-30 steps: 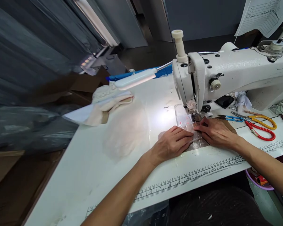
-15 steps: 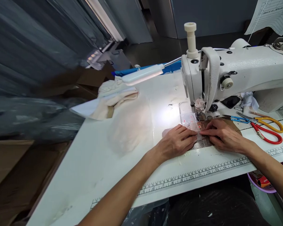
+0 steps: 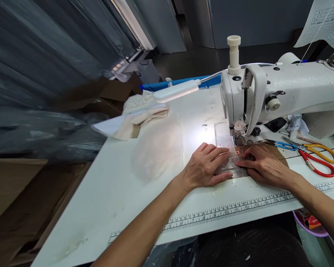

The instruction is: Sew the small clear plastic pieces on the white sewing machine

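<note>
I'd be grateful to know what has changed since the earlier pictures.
The right hand has drawn back from the presser foot toward the near edge of the table. The left hand has spread its thumb from its fingers on the sheer fabric. The scissors and lamp stayed put.

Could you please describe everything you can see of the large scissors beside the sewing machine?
The scissors lie on the white table, to the right of the right hand, which is not touching them. One looped handle is red, the other yellow-orange; both have a smooth, coated look. The grey metal blades point away and leftward, and the handles are spread. A blue tool lies right against them near the pivot; whether it touches is unclear.
</note>
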Demonstrator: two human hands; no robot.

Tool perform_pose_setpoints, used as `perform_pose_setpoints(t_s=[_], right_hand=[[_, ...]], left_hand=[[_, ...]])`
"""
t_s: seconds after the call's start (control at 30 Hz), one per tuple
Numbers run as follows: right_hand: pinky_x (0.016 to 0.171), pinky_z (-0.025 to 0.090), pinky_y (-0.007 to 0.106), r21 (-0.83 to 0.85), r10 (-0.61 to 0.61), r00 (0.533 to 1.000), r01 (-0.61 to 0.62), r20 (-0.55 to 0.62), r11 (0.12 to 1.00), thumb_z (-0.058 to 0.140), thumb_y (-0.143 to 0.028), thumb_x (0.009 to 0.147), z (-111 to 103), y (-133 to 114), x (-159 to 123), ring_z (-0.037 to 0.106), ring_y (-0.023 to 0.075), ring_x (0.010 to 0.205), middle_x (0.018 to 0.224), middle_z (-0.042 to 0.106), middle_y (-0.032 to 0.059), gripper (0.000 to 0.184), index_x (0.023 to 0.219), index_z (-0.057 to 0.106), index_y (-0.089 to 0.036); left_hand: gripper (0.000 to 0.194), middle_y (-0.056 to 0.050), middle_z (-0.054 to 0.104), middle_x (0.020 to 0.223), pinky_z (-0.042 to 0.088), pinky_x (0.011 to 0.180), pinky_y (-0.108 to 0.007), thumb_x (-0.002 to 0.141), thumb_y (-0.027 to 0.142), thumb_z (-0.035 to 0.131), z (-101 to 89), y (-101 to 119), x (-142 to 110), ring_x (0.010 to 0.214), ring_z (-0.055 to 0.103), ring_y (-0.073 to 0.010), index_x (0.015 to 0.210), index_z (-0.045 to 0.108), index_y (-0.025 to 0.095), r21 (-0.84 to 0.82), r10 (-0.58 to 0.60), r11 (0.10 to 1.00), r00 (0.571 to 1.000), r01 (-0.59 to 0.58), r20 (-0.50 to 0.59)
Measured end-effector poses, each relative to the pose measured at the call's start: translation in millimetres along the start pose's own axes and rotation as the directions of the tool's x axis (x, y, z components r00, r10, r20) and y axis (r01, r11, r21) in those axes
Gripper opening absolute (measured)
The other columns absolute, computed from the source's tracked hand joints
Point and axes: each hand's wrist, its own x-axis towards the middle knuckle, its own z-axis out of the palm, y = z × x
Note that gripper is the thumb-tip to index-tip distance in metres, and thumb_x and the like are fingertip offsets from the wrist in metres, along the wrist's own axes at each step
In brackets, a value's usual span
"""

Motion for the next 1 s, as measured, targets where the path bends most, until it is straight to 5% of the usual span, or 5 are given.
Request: perform_pose_setpoints(t_s=[0.17,0.63,0.8,1.0], right_hand=[[0.088,0.049,0.043,0.004,-0.003,1.000,0.003,-0.014,1.000,0.047,-0.016,0.093,0.8,0.6,-0.7,0.055,0.0236,0.102,0.105,0.058,0.0116,0.035,0.118,0.071,-0.024],[0.090,0.047,0.043,-0.008,0.009,1.000,-0.009,-0.007,1.000,0.049,-0.017,0.092,0.2,-0.2,-0.4,0.054,0.0230,0.102,0.106,0.057,0.0107,0.034,0.117,0.070,-0.026],[0.089,0.047,0.043,-0.011,0.021,1.000,-0.021,0.011,1.000,0.049,-0.016,0.092,-0.7,-2.0,0.1,0.054,0.0240,0.102,0.106,0.058,0.0110,0.035,0.118,0.070,-0.025],[0.090,0.047,0.046,-0.010,0.044,0.999,-0.044,-0.003,0.999,0.048,-0.014,0.092,3.2,-2.1,0.6,0.054,0.0251,0.104,0.107,0.059,0.0107,0.036,0.119,0.068,-0.026]], left_hand=[[0.050,-0.013,0.070,0.104,0.049,0.071,-0.037,0.100,0.055,0.035,3.7,-2.8,-1.7,0.083,0.060,-0.0224,0.111,0.060,0.013,-0.064,-0.006,0.998,0.996,0.012,0.088],[0.040,-0.013,0.065,0.098,0.055,0.073,-0.037,0.101,0.046,0.041,3.4,-0.7,-3.3,0.085,0.059,-0.0204,0.115,0.055,0.012,-0.140,-0.030,0.989,0.997,0.039,0.066],[0.053,-0.010,0.063,0.093,0.047,0.064,-0.035,0.102,0.054,0.027,3.0,2.4,6.6,0.073,0.054,-0.0193,0.122,0.054,0.012,0.001,-0.096,0.995,0.986,0.096,0.139],[0.040,-0.009,0.063,0.092,0.040,0.068,-0.034,0.103,0.037,0.031,4.2,4.2,22.1,0.075,0.053,-0.0197,0.105,0.064,0.014,0.190,-0.102,0.981,0.953,0.048,0.286]])
